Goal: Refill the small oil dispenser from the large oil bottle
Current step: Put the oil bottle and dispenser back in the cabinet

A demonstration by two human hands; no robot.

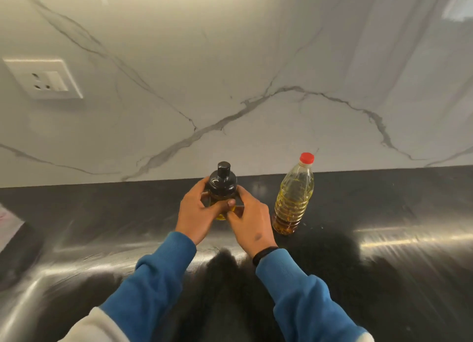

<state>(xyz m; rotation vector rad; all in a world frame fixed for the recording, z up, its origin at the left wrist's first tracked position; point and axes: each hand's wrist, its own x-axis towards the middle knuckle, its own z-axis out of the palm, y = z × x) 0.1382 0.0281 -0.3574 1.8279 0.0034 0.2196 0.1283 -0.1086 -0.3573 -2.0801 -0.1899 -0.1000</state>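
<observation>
The small oil dispenser (222, 185) has a black pump lid and a clear body with a little yellow oil at the bottom. It stands upright on the dark countertop (384, 213) near the wall. My left hand (197, 213) grips its body from the left, thumb across the front. My right hand (252, 220) holds it from the right, fingers curled round the body. The large oil bottle (294, 195), clear plastic with a red cap, stands upright just to the right, untouched and mostly full of yellow oil.
A white marble backsplash (230, 85) rises behind the counter, with a white wall socket (44, 79) at the upper left. A pale object (7, 221) shows at the left edge of the counter.
</observation>
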